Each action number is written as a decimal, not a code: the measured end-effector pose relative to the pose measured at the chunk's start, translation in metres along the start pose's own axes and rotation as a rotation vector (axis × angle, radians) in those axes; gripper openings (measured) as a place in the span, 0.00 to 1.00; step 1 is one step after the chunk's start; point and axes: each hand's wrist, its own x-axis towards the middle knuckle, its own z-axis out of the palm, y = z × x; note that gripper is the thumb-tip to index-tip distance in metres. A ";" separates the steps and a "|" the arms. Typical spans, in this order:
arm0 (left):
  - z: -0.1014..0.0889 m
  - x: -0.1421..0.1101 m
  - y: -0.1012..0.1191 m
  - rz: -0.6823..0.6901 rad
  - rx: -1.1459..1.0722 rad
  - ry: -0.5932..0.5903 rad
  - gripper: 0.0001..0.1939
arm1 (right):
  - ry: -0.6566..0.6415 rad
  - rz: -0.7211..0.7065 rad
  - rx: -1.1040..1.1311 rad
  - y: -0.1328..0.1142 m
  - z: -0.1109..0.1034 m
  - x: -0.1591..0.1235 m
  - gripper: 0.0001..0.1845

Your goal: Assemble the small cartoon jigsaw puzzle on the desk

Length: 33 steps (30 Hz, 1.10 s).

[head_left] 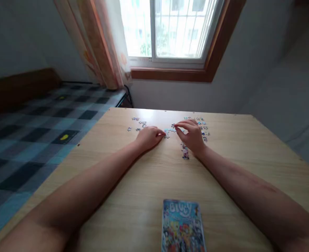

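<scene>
Both my arms reach across a light wooden table (pixel 149 182) toward small jigsaw pieces. My left hand (pixel 148 137) rests knuckles-up on the wood, fingers curled, its fingertips touching a short joined strip of blue pieces (pixel 168 132). My right hand (pixel 191 134) is curled in a pinch over the other end of that strip; what sits between its fingertips is too small to name. A joined strip of dark pieces (pixel 185 153) lies by my right wrist. Several loose pieces (pixel 138 124) are scattered to the left and several more (pixel 204 130) to the right.
A colourful puzzle box (pixel 183 226) stands at the table's near edge. A bed with a blue and black checked cover (pixel 33 140) runs along the table's left side. Behind the table are a white wall, a wood-framed window (pixel 170 31) and an orange curtain (pixel 102 45).
</scene>
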 end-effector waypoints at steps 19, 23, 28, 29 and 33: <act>0.000 -0.003 0.000 -0.069 -0.037 0.041 0.18 | 0.023 0.036 -0.021 0.001 0.001 0.000 0.07; 0.000 -0.004 0.000 -0.077 -0.034 0.044 0.16 | -0.068 0.036 0.000 0.004 0.003 -0.002 0.07; -0.002 -0.004 0.002 -0.042 -0.012 0.022 0.12 | -0.238 -0.007 0.044 0.007 0.009 -0.006 0.07; -0.003 -0.004 0.002 -0.034 -0.014 0.021 0.12 | -0.262 -0.021 0.049 0.007 0.010 -0.007 0.07; -0.003 -0.004 0.002 -0.022 -0.023 0.028 0.13 | -0.316 -0.096 0.070 0.004 0.012 -0.008 0.07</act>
